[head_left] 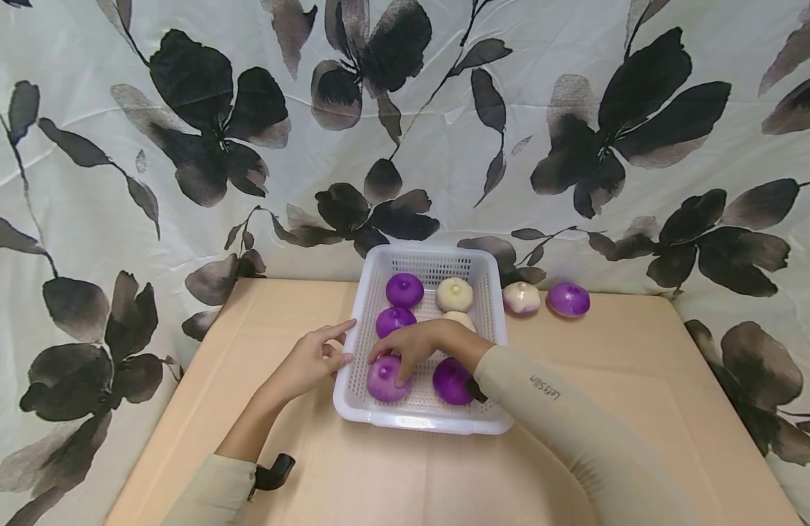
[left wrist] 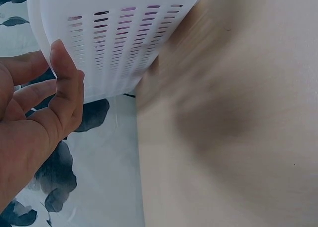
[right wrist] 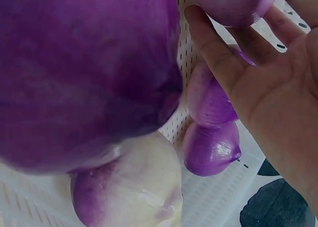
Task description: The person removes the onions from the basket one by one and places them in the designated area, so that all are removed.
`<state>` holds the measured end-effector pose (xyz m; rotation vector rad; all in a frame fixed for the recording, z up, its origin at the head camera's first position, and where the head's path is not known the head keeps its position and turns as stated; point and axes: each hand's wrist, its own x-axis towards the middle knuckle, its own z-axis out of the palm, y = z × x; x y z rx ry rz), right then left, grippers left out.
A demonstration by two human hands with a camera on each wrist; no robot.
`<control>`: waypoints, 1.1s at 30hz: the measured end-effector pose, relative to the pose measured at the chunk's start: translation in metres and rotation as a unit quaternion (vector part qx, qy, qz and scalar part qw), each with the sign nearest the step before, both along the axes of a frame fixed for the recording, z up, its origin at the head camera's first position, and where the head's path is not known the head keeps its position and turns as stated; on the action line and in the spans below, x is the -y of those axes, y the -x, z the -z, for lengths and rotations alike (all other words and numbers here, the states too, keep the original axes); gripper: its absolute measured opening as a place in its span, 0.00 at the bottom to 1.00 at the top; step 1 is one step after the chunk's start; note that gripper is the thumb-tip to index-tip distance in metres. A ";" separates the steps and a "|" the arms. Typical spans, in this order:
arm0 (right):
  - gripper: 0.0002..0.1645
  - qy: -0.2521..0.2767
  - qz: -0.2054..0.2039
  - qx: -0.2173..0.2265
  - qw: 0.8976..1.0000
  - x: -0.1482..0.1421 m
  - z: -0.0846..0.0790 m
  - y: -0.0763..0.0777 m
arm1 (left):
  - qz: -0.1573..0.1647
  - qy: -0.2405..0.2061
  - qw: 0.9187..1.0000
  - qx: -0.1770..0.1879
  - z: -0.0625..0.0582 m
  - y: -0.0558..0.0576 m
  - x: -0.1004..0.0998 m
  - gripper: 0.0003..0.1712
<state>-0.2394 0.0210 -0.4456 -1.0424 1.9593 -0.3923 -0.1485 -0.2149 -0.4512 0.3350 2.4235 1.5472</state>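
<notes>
A white perforated basket [head_left: 421, 422] stands on the table with several purple and whitish onions in it. My left hand [head_left: 312, 361] holds the basket's left rim between thumb and fingers, seen close up in the left wrist view. Reaching over the basket, my right hand [head_left: 414, 343] has its thumb and fingers around a light purple onion [head_left: 381, 383] in the front left corner. Beside it lies a dark purple onion [head_left: 452, 381], partly behind my sleeve. Farther back are two purple onions [head_left: 405, 290] and a whitish onion [head_left: 454, 295]; another whitish one is mostly hidden by my right hand.
Right of the basket, a whitish onion [head_left: 521, 299] and a purple onion [head_left: 568, 300] sit on the table [head_left: 628, 351] near its back edge. A floral curtain [head_left: 444, 146] hangs behind the table and down both sides.
</notes>
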 end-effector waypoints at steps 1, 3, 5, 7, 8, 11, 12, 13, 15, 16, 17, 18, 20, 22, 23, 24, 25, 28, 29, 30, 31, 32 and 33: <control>0.42 -0.001 -0.001 -0.004 1.000 0.000 0.000 0.000 | 0.000 0.000 1.000 -0.001 0.000 0.000 0.000 0.37; 0.41 -0.002 0.001 -0.010 1.000 0.001 0.001 -0.001 | -0.001 0.001 1.000 -0.002 -0.001 0.000 -0.001 0.36; 0.41 -0.002 0.004 -0.011 1.000 0.000 0.001 -0.001 | -0.001 0.003 1.000 -0.003 -0.001 0.000 -0.002 0.36; 0.40 -0.002 0.007 -0.010 1.000 0.000 0.001 -0.002 | 0.000 0.003 1.000 -0.004 -0.001 0.000 -0.003 0.36; 0.40 -0.001 0.008 -0.010 1.000 0.000 0.001 -0.002 | 0.001 0.003 1.000 -0.004 -0.001 0.000 -0.003 0.36; 0.39 0.003 0.010 -0.007 1.000 0.000 0.001 -0.002 | 0.000 0.007 1.000 -0.005 -0.001 -0.001 -0.003 0.36; 0.39 0.004 0.008 -0.007 1.000 0.000 0.000 -0.003 | 0.001 0.008 1.000 -0.004 -0.001 -0.001 -0.003 0.36; 0.39 0.006 0.006 -0.007 1.000 -0.001 0.000 -0.003 | 0.000 0.010 1.000 -0.004 -0.001 -0.001 -0.003 0.36; 0.38 0.006 0.005 -0.005 1.000 -0.002 -0.001 -0.003 | 0.000 0.013 1.000 0.000 0.000 -0.001 -0.003 0.36; 0.38 0.004 0.010 -0.002 1.000 -0.003 -0.001 -0.003 | 0.002 0.013 1.000 0.001 0.000 -0.001 -0.003 0.36; 0.37 0.002 0.018 0.000 1.000 -0.004 -0.003 -0.003 | 0.001 0.014 1.000 0.003 0.000 -0.001 -0.003 0.36; 0.37 0.000 0.025 0.000 1.000 -0.005 -0.005 -0.003 | 0.000 0.014 1.000 0.004 0.000 -0.002 -0.003 0.36; 0.37 -0.004 0.043 -0.005 0.999 -0.009 -0.010 -0.002 | 0.000 0.014 1.000 0.004 0.000 -0.002 -0.003 0.36; 0.38 -0.007 0.055 -0.014 0.998 -0.013 -0.018 -0.002 | 0.002 0.010 1.000 0.004 0.000 -0.001 -0.003 0.37; 0.38 -0.007 0.055 -0.022 0.998 -0.015 -0.021 -0.002 | 0.001 0.008 1.000 0.006 -0.001 -0.001 -0.003 0.36; 0.39 -0.006 0.053 -0.028 0.998 -0.017 -0.024 -0.002 | 0.002 0.005 1.000 0.008 0.000 -0.001 -0.002 0.37; 0.39 -0.004 0.054 -0.031 0.998 -0.019 -0.028 -0.002 | 0.003 0.003 1.000 0.010 0.000 -0.001 -0.002 0.37; 0.41 0.004 0.055 -0.037 0.998 -0.025 -0.036 -0.001 | 0.006 -0.003 1.000 0.017 0.000 -0.002 -0.001 0.37; 0.41 0.009 0.057 -0.037 0.998 -0.027 -0.039 0.000 | 0.007 -0.003 1.000 0.017 0.000 -0.002 -0.001 0.37; 0.41 0.016 0.059 -0.036 0.998 -0.029 -0.042 0.000 | 0.006 -0.002 1.000 0.018 0.000 -0.002 0.000 0.37; 0.42 0.023 0.061 -0.036 0.997 -0.032 -0.045 0.001 | 0.006 -0.001 1.000 0.019 -0.001 -0.002 0.000 0.37; 0.42 0.030 0.063 -0.036 0.997 -0.035 -0.047 0.002 | 0.005 -0.001 1.000 0.020 -0.001 -0.002 0.000 0.37; 0.42 0.038 0.066 -0.036 0.996 -0.038 -0.050 0.002 | 0.006 -0.001 1.000 0.020 -0.001 -0.002 0.000 0.37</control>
